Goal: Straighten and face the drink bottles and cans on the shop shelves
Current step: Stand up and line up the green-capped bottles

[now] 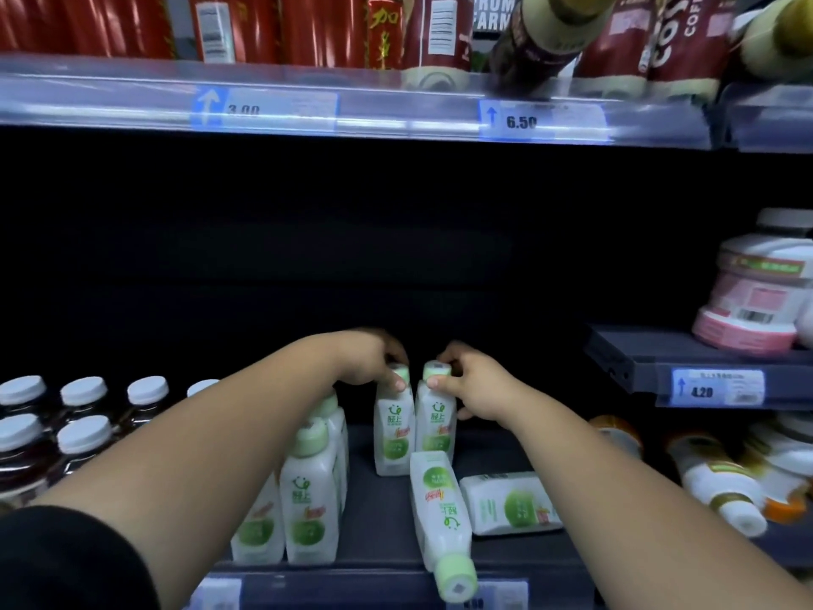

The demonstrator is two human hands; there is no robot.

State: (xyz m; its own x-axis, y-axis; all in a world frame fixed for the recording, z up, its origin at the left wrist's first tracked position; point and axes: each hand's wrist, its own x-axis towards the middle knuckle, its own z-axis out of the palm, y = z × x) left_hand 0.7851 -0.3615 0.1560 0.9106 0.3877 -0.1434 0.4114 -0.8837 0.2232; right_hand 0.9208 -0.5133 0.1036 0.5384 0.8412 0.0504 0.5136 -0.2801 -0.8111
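The left hand (pixel 369 358) has its fingers (pixel 399 384) closed round the cap of one upright white bottle (pixel 393 438); the right hand (pixel 473 389) pinches the neck of its neighbour (pixel 435 429), the two bottles touching. Just below those fingers two more white bottles lie toppled on the dark shelf (pixel 382 521), one (pixel 440 517) pointing cap-outward, the other (pixel 510 504) sideways. Left of the left fingers stand upright bottles (pixel 308 499).
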